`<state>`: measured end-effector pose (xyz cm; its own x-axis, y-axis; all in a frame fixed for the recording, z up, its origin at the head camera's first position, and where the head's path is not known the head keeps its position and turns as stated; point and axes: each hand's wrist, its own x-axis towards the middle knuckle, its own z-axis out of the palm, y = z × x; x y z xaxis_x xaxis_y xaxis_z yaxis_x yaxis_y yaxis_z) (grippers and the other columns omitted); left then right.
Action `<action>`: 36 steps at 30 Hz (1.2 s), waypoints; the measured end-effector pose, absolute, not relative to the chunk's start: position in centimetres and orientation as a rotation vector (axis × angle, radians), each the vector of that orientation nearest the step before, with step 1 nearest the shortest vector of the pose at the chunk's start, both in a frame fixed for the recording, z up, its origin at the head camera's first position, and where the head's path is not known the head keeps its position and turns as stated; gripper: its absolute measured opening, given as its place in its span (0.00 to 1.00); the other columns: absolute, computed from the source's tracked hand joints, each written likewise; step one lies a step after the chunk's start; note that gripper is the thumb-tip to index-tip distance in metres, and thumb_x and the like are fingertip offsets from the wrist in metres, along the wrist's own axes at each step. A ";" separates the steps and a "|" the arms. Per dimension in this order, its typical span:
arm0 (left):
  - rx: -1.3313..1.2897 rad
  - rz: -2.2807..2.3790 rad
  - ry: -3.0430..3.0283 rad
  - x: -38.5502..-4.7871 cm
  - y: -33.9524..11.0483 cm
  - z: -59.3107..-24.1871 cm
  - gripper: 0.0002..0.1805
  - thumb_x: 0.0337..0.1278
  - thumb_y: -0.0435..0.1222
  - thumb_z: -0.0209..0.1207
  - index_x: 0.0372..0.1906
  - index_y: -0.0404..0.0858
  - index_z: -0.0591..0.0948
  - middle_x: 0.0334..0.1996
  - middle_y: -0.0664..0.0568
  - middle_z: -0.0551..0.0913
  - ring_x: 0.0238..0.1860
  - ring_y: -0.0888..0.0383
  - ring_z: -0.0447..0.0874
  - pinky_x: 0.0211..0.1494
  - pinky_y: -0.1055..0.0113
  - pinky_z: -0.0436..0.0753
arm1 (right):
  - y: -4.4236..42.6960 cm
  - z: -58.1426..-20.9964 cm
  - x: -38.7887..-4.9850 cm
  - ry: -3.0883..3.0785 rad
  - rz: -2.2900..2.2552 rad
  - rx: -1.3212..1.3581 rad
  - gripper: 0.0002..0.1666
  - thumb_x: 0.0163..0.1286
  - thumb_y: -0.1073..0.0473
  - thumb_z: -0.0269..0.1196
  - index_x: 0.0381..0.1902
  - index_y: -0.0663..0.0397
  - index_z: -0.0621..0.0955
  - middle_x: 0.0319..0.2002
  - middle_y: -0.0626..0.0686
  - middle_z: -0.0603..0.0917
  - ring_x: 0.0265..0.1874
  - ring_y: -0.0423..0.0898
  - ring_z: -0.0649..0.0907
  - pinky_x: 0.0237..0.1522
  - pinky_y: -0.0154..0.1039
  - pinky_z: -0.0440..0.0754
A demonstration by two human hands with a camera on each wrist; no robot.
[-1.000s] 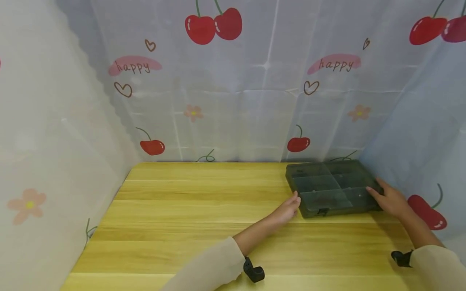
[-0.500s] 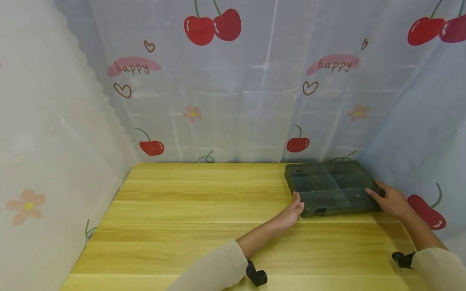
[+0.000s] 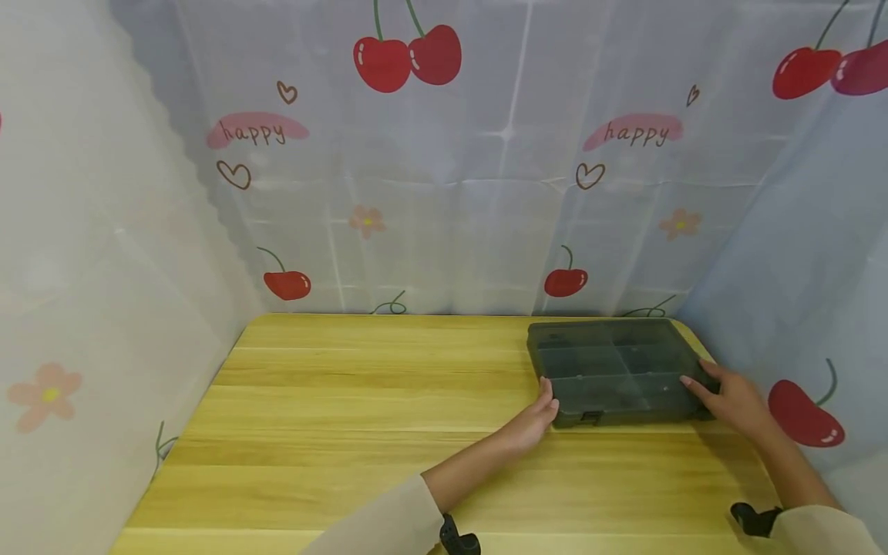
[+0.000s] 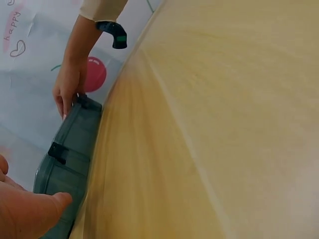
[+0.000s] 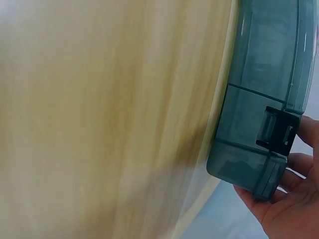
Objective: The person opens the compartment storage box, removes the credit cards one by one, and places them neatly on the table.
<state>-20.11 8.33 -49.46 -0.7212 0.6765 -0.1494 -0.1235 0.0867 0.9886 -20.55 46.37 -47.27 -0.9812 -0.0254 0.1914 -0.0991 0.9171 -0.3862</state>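
Note:
A dark, see-through plastic storage box (image 3: 610,358) with a lid, inner dividers and black latches sits at the table's far right corner. At its right end my right hand (image 3: 738,401) grips the box, thumb on the lid and fingers round the side. My left hand (image 3: 529,420) holds the left front corner; the left wrist view shows its thumb (image 4: 55,201) against the front wall. In the right wrist view, the right hand's fingers (image 5: 294,191) curl round the box end beside a black latch (image 5: 279,130). No contents can be made out inside.
The wood-grain table (image 3: 333,416) stretches left and forward from the box. Behind it hangs a pale curtain (image 3: 444,193) printed with cherries and hearts, and similar sheets close in both sides. Black wrist devices (image 3: 755,519) are worn at the sleeves.
The box has slid slightly left and a little toward the person, both hands moving along with it. The left hand has closed in on the corner. The head view has shifted slightly.

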 end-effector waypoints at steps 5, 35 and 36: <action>0.559 1.733 1.703 -19.5 6.7 -49.6 0.37 0.84 0.48 0.32 0.81 0.43 0.29 0.80 0.49 0.22 0.81 0.46 0.29 0.80 0.48 0.52 | 44.9 -47.6 -19.8 -2.861 0.632 0.114 0.42 0.77 0.48 0.59 0.67 0.84 0.66 0.10 0.48 0.65 0.10 0.39 0.56 0.15 0.38 0.59; 0.406 1.798 1.838 -15.0 -3.3 -48.8 0.37 0.84 0.51 0.33 0.82 0.46 0.33 0.81 0.46 0.29 0.80 0.37 0.34 0.77 0.34 0.40 | 36.1 -46.9 -16.1 -2.894 0.839 0.148 0.41 0.76 0.45 0.62 0.70 0.75 0.68 0.31 0.68 0.84 0.16 0.47 0.75 0.18 0.34 0.69; 0.400 1.788 1.854 -14.8 -3.8 -48.8 0.37 0.83 0.52 0.33 0.82 0.47 0.33 0.82 0.46 0.29 0.80 0.36 0.34 0.77 0.32 0.38 | 35.8 -46.9 -16.0 -2.888 0.849 0.165 0.41 0.75 0.46 0.62 0.70 0.75 0.69 0.40 0.73 0.84 0.22 0.52 0.82 0.20 0.34 0.72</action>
